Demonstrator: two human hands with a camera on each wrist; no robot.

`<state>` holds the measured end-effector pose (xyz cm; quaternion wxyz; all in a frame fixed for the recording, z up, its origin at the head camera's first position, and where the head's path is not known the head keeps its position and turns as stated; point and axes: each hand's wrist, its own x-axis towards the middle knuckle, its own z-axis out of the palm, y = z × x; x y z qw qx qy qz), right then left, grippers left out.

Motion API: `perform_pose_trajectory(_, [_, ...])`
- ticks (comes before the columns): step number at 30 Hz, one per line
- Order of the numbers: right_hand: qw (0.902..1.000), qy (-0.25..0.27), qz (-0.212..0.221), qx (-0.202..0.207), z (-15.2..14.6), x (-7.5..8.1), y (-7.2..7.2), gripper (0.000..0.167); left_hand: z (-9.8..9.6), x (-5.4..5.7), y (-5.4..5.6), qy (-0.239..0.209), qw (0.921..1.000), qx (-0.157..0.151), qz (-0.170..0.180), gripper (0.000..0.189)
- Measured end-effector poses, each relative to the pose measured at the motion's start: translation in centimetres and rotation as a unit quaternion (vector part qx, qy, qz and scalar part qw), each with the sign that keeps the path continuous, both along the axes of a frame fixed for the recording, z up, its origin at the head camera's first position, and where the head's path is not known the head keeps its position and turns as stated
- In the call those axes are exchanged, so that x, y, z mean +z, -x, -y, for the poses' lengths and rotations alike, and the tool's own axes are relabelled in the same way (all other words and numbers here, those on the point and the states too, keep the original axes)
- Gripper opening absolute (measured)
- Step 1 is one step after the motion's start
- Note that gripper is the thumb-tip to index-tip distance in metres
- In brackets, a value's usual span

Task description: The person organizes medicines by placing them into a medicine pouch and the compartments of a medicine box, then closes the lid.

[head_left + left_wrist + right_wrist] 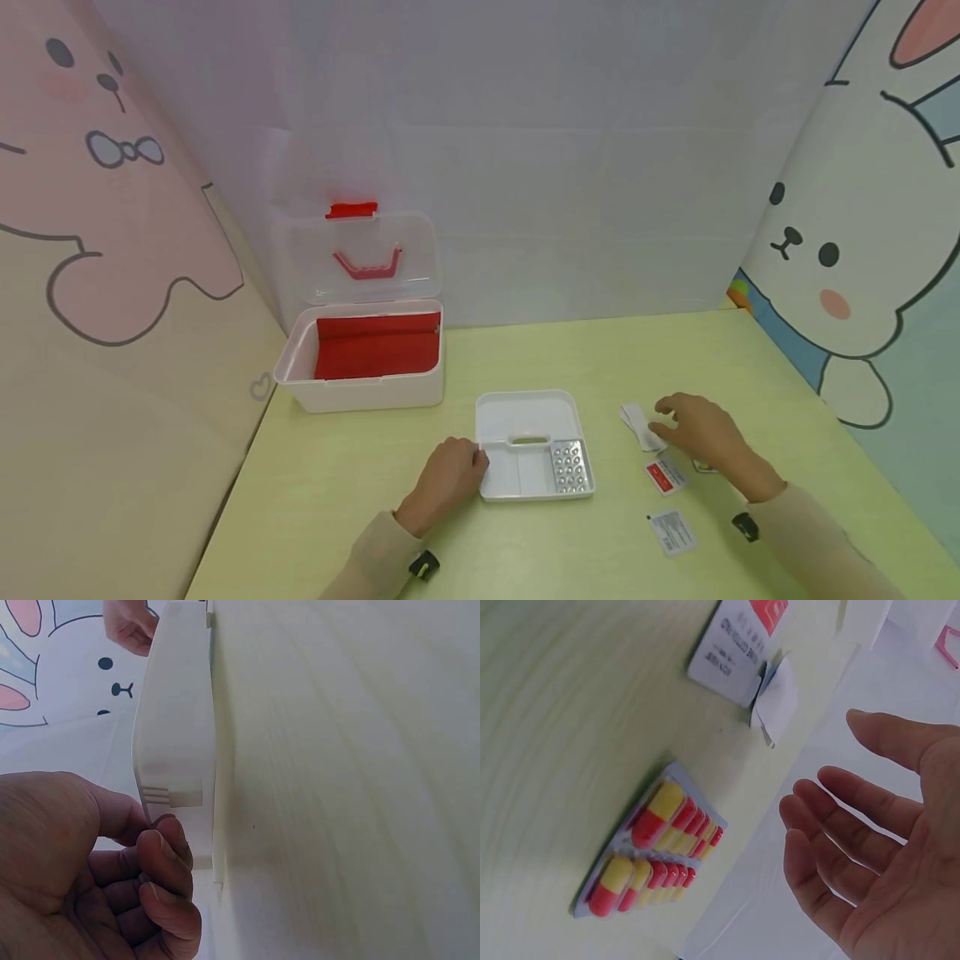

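Observation:
An opened white plastic pill case lies flat on the table, with a silver blister pack in its right compartment. My left hand holds the case at its left edge, thumb and curled fingertips on the corner in the left wrist view. To the right, my right hand hovers with spread, relaxed fingers and nothing in them. Beside its fingertips lie white paper strips. A blister pack of red and yellow capsules lies on the table, mostly hidden under the right hand in the head view.
A red-and-white packet and a white printed sachet lie right of the case. At the back left stands a white box with its clear lid raised and a red lining inside. Curtains with cartoon animals surround the table.

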<state>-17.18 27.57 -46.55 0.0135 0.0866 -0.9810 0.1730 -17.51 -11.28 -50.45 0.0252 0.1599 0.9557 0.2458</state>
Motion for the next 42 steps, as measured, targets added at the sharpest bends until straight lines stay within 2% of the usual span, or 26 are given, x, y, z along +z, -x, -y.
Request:
perform_pose_trajectory(4, [0.9994, -0.012, 0.029, -0.01, 0.8, -0.8, 0.2, 0.041, 0.0, -0.1, 0.0, -0.002, 1.0, 0.001, -0.005, 0.037])
perform_pose_trajectory(9, [0.9983, -0.03, 0.047, -0.021, 1.6, -1.4, 0.4, 0.043, -0.1, -0.1, -0.1, -0.007, 1.0, 0.003, -0.003, 0.039])
perform_pose_trajectory(22, [0.9985, -0.029, 0.041, -0.021, 2.5, -1.6, 1.7, 0.032, -0.2, 0.1, -0.2, -0.011, 0.9999, 0.005, 0.006, 0.037])
perform_pose_trajectory(36, [0.9979, -0.036, 0.04, -0.035, 2.6, -2.3, 2.1, 0.022, -0.1, 0.4, -0.2, -0.012, 0.9999, 0.006, 0.006, 0.039])
perform_pose_trajectory(42, [0.9982, -0.048, 0.022, -0.027, 2.7, -2.7, 2.3, 0.018, -0.1, 0.4, -0.3, -0.013, 0.9998, 0.008, 0.009, 0.038])
